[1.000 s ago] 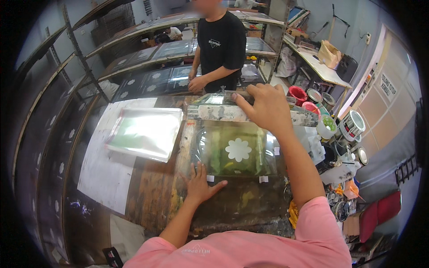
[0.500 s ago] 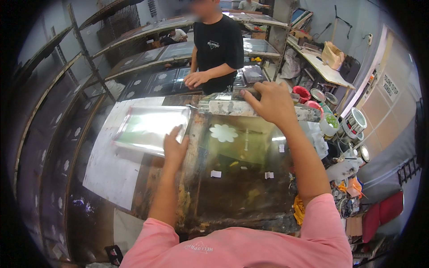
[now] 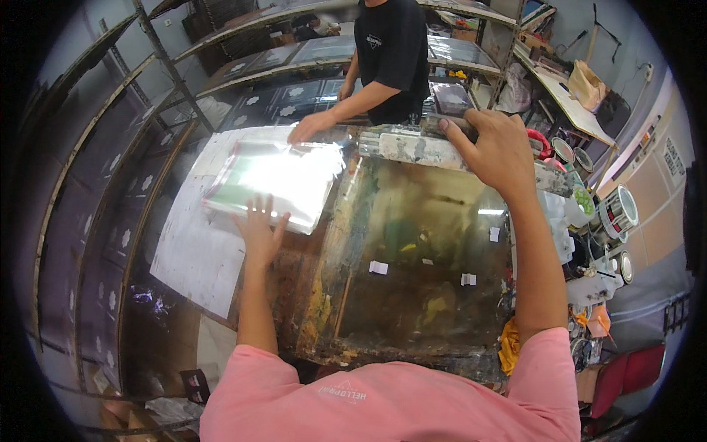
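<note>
My left hand (image 3: pixel 259 230) is open, fingers spread over the near edge of a shiny clear plastic sheet (image 3: pixel 276 173) with a green tint on its left side. The sheet lies on white paper (image 3: pixel 184 250). My right hand (image 3: pixel 497 151) has its fingers curled over the paint-stained bar (image 3: pixel 409 147) at the far end of a screen-printing frame (image 3: pixel 324 295). Within the frame is yellowish-brown mesh (image 3: pixel 434 214), with small white pieces (image 3: pixel 378 267) on it. Across from me, a co-worker's hand (image 3: pixel 313 127) is at the sheet's far edge.
Metal racks (image 3: pixel 121 169) bearing dark panels with white flower shapes stand left and behind. A co-worker in a black shirt (image 3: pixel 394 59) stands opposite. Paint cans (image 3: pixel 617 210) and containers crowd the right side, by a yellow cloth (image 3: pixel 509 346) and a red chair (image 3: pixel 626 379).
My left hand has moved left along the sheet's near edge, fingers spreading. The co-worker has reached to the sheet. The white flower shape on the mesh no longer shows. The view has shifted.
</note>
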